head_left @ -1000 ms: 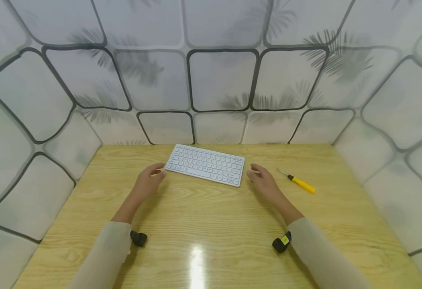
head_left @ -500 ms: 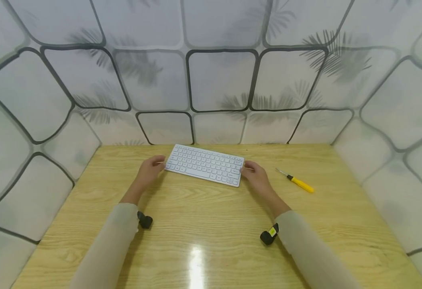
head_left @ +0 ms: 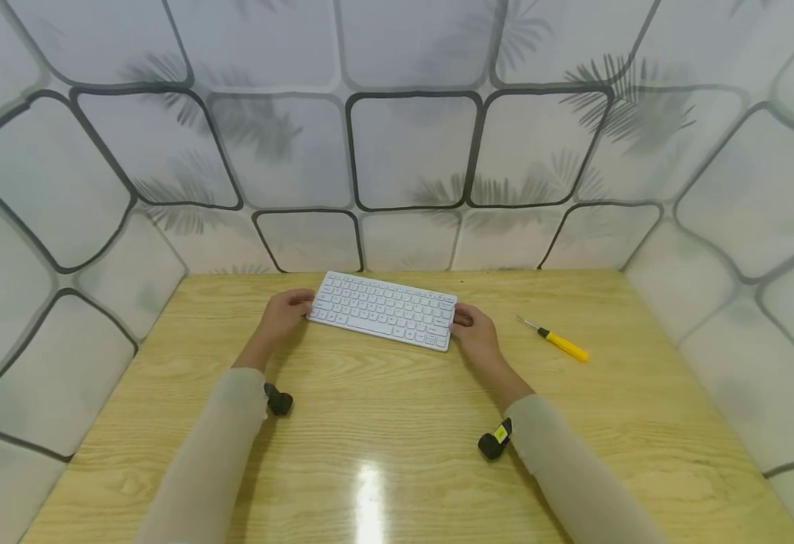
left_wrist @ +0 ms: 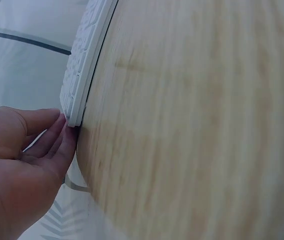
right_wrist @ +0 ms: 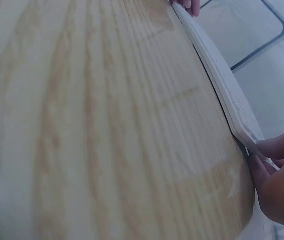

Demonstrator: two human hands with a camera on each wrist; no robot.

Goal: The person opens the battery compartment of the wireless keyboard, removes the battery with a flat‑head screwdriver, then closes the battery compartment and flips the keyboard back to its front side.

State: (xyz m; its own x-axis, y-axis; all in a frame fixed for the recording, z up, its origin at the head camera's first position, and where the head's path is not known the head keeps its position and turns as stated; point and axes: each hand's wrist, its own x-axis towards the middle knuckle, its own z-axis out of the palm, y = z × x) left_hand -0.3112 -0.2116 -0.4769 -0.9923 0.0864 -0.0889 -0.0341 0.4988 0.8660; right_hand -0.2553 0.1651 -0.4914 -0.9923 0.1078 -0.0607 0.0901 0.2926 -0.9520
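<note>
A white compact keyboard [head_left: 383, 310] lies near the back of the wooden table, slightly angled, its right end nearer me. My left hand [head_left: 281, 316] holds its left short end. In the left wrist view, the thumb of this hand [left_wrist: 19, 165] is at the upper side of the keyboard corner [left_wrist: 87, 65], with fingertips at the underside. My right hand [head_left: 478, 336] pinches the opposite end. The right wrist view has that thumb [right_wrist: 274, 146] on top of the keyboard [right_wrist: 222, 75] and fingers beneath its edge.
A screwdriver [head_left: 563, 345] with a yellow handle lies right of the right hand. Patterned pale walls [head_left: 410, 151] enclose the wooden table [head_left: 369, 408] at the back and sides. Small black cameras [head_left: 279, 400] are strapped to both wrists.
Both hands have moved inward to the keyboard's ends. A second ago the right hand was apart from it; now both hands hold it. The keyboard has barely shifted.
</note>
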